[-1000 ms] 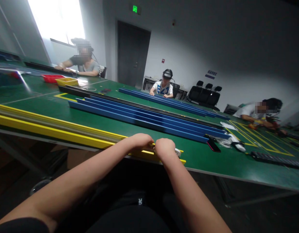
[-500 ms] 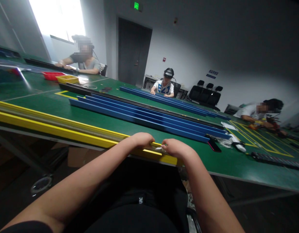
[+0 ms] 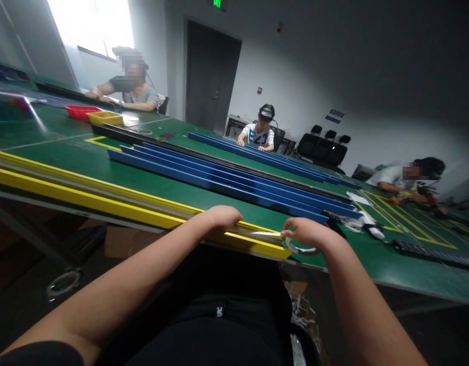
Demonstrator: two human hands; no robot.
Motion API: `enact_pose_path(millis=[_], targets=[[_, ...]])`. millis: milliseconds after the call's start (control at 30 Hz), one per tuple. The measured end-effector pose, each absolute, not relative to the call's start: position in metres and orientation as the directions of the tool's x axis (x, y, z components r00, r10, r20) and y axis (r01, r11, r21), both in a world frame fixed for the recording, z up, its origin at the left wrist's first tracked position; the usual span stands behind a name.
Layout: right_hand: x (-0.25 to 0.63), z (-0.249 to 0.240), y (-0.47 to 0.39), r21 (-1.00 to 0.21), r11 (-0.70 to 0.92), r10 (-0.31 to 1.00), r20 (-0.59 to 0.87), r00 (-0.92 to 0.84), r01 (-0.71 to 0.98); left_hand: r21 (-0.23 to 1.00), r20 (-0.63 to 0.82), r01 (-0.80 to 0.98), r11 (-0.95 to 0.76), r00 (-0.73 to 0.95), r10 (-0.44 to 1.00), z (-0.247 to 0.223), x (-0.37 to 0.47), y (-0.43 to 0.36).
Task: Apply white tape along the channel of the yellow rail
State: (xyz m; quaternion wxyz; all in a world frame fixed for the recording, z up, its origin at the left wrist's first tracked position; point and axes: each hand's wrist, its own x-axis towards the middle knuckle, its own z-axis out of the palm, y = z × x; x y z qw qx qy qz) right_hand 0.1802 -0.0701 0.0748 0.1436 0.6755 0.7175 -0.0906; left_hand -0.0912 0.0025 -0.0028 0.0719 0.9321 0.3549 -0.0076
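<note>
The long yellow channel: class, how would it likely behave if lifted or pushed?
Probably stiff lengthwise: the yellow channel runs straight, with raised sides. Likely awkward to lift by one end, being long and slim. Pushed outward, it might tip off, since it lies along the near edge of the table.

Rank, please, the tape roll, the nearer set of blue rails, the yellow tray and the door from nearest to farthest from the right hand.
1. Tape roll: at the right hand.
2. Nearer blue rails: just beyond, stretching leftward.
3. Yellow tray: far left, across the table.
4. Door: back wall.
</note>
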Motion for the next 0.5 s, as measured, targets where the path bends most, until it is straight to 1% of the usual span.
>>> enact_pose_path(millis=[267, 500], targets=[[0.189, 0.057, -0.069, 0.275, 0.024, 0.935, -0.346, 0.075, 0.961, 0.135, -0.064, 0.669, -0.731, 0.742, 0.667, 0.0, -0.091, 0.0], [0.188, 0.039, -0.07, 0.329, 0.001, 0.931, -0.345, 0.119, 0.944, 0.141, -0.069, 0.684, -0.716, 0.728, 0.682, 0.001, -0.091, -0.002]])
